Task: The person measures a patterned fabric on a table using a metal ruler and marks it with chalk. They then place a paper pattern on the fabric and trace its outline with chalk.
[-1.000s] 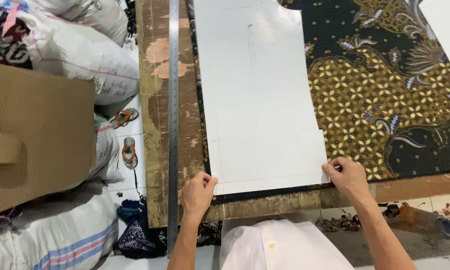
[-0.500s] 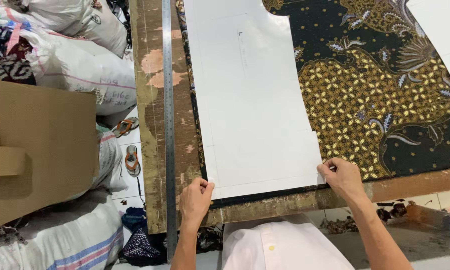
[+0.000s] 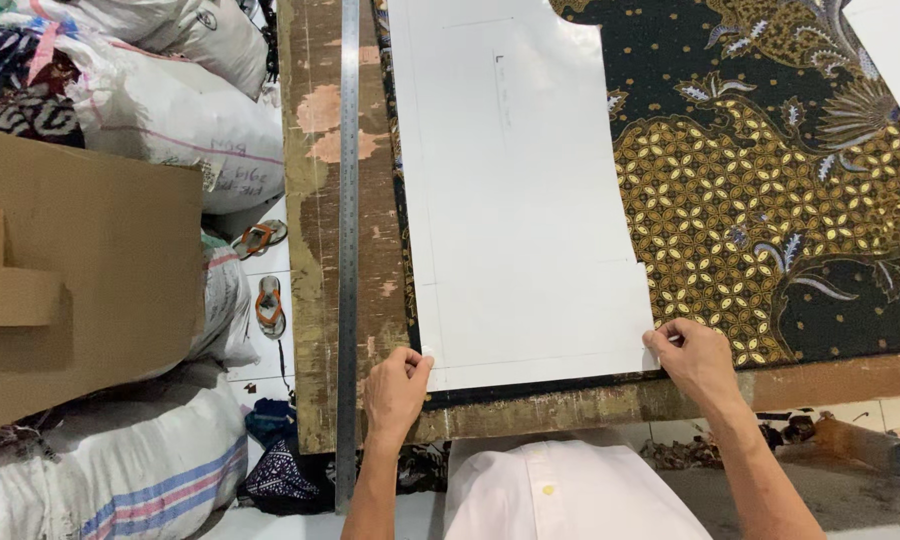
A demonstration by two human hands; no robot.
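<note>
One white paper pattern [image 3: 520,200], flat on one dark batik cloth [image 3: 770,200] with gold flowers and leaves, near edge lined up close to the worktop's near edge. Left hand [image 3: 395,390] pinching the pattern's near left corner, fingers curled over it. Right hand [image 3: 695,360] pinching the near right corner, fingertips closed on the paper edge. One long steel ruler [image 3: 348,250] just left of the pattern, lying lengthwise on bare wood and overhanging the near edge. Worn wooden worktop [image 3: 310,200], paint flaked in patches. Beyond its left side, several stuffed white sacks [image 3: 180,120], one large cardboard box [image 3: 80,280], two sandals [image 3: 265,275] on a pale tiled floor.
</note>
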